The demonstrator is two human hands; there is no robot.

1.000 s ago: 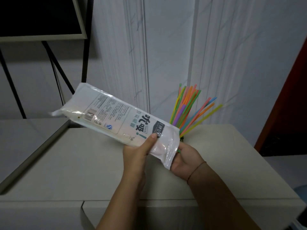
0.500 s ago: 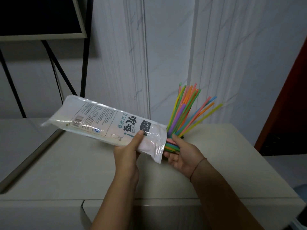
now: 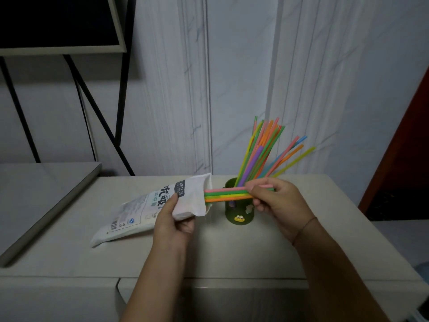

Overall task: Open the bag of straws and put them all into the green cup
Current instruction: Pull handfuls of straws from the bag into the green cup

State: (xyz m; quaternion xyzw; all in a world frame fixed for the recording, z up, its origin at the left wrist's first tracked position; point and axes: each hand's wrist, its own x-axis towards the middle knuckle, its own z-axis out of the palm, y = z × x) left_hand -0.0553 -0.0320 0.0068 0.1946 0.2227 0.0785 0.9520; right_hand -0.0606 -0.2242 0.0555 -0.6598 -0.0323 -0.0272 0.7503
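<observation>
My left hand [image 3: 173, 219] grips the white plastic straw bag [image 3: 148, 206] near its open mouth; the bag's closed end rests on the counter to the left. My right hand [image 3: 276, 202] pinches a bundle of coloured straws [image 3: 226, 194] that lies level and sticks halfway out of the bag's mouth. Just behind the bundle stands the green cup [image 3: 240, 213] with a small frog face on its front. Several coloured straws [image 3: 262, 154] stand fanned out in the cup, leaning right.
The beige counter [image 3: 267, 252] runs to a front edge below my arms and a right edge near a dark red door [image 3: 408, 145]. A grey slab [image 3: 39, 198] lies at the left. A black metal stand [image 3: 97, 108] rises behind it against the white wall.
The bag has dropped from mid-air until its closed end rests on the counter. My right hand has drawn a bundle of straws partly out of the mouth, and the cup has come into view.
</observation>
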